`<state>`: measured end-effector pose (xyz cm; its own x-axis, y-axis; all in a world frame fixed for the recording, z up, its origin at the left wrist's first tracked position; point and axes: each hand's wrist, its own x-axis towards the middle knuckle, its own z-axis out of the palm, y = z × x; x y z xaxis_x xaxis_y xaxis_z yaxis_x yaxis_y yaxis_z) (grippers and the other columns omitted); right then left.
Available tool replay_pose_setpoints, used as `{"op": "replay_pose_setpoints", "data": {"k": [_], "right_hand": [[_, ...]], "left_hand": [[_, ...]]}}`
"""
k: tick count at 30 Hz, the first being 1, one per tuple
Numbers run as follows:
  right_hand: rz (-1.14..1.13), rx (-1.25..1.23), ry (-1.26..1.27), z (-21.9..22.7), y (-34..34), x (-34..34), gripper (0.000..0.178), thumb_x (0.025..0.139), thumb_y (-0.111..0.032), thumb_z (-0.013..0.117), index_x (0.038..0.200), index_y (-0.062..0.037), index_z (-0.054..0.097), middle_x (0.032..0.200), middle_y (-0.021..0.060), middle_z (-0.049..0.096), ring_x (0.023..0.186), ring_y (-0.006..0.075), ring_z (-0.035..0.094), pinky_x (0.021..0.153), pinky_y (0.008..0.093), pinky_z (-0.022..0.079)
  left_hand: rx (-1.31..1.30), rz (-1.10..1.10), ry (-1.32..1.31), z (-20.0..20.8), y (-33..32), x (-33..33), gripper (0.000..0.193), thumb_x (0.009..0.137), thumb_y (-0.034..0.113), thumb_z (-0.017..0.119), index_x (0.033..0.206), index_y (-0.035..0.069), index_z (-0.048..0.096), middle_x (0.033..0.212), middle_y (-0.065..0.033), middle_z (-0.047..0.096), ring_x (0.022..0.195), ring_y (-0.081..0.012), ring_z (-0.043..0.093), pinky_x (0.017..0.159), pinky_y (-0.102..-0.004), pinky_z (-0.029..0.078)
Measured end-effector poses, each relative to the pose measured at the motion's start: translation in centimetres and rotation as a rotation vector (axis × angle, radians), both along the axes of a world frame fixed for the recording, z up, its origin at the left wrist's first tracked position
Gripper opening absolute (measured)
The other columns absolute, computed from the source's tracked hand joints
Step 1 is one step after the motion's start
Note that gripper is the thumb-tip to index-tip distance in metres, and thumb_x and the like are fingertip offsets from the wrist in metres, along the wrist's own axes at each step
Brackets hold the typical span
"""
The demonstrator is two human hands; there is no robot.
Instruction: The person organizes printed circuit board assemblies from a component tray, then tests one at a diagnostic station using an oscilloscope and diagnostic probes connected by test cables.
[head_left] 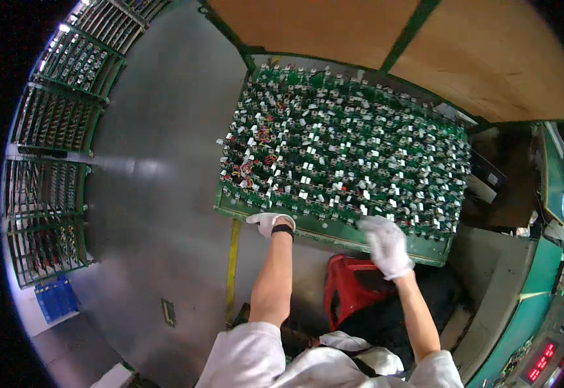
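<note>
A wide green tray [240, 208] stands ahead of me, packed with rows of green circuit boards [334, 149] bearing white connectors and small parts. My left hand [271, 223], in a white glove with a dark band at the wrist, is at the tray's near edge, left of its middle. Part of it points left along the edge; its other fingers are hard to make out. Over the near right part of the edge is my right hand [387, 246], also white-gloved and slightly blurred, fingers stretched toward the boards. I see nothing held in it.
A red plastic stool [353, 291] stands below the tray near my body. Brown panels [489, 58] in green frames rise behind the tray. Green racks of boards [55, 123] line the left, beyond the grey floor [165, 129]. A bench with a red display [541, 362] is at right.
</note>
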<state>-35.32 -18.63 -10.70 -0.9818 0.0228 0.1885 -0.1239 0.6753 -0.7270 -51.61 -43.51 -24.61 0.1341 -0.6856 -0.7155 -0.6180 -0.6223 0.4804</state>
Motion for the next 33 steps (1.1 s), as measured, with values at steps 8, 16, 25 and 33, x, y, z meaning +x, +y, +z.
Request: {"op": "replay_pose_setpoints", "data": {"k": [8,16,25,33], "right_hand": [[-0.922,-0.214,-0.141,0.1,14.6,29.9,0.030,0.107,-0.014,0.052,0.120,0.0065,0.070,0.116,0.0169,0.073,0.111,0.0254,0.069,0.102,0.0370,0.052],[-1.277,-0.349,-0.227,-4.3,11.6,43.5,0.036,0.108,-0.023,0.049,0.113,0.0044,0.072,0.108,0.0185,0.075,0.100,0.0294,0.073,0.091,0.0390,0.057],[-0.887,-0.201,-0.192,-0.4,10.2,36.4,0.025,0.103,-0.017,0.056,0.111,-0.0029,0.075,0.112,0.0157,0.074,0.103,0.0332,0.070,0.094,0.0388,0.053],[-1.084,-0.282,-0.270,-1.6,7.5,42.4,0.025,0.103,-0.020,0.056,0.113,-0.0067,0.074,0.108,0.0129,0.075,0.101,0.0320,0.071,0.089,0.0396,0.055]], "left_hand": [[-0.158,-0.053,-0.044,-3.3,-2.0,2.1,0.095,0.096,0.075,0.034,0.132,-0.009,0.061,0.140,-0.0273,0.060,0.128,-0.0405,0.061,0.110,-0.0463,0.048],[-0.747,-1.058,0.858,16.3,11.0,11.1,0.051,0.096,0.033,0.073,0.130,-0.003,0.060,0.126,-0.0209,0.064,0.116,-0.0353,0.062,0.105,-0.0467,0.047],[-2.225,-1.349,1.421,46.0,28.8,-10.0,0.097,0.084,0.073,0.067,0.139,-0.006,0.053,0.141,-0.0289,0.055,0.135,-0.0443,0.049,0.115,-0.0535,0.038],[-2.339,-1.637,0.590,52.0,33.2,-17.1,0.105,0.083,0.088,0.050,0.150,0.007,0.052,0.147,-0.0233,0.055,0.136,-0.0400,0.053,0.109,-0.0544,0.044]]}}
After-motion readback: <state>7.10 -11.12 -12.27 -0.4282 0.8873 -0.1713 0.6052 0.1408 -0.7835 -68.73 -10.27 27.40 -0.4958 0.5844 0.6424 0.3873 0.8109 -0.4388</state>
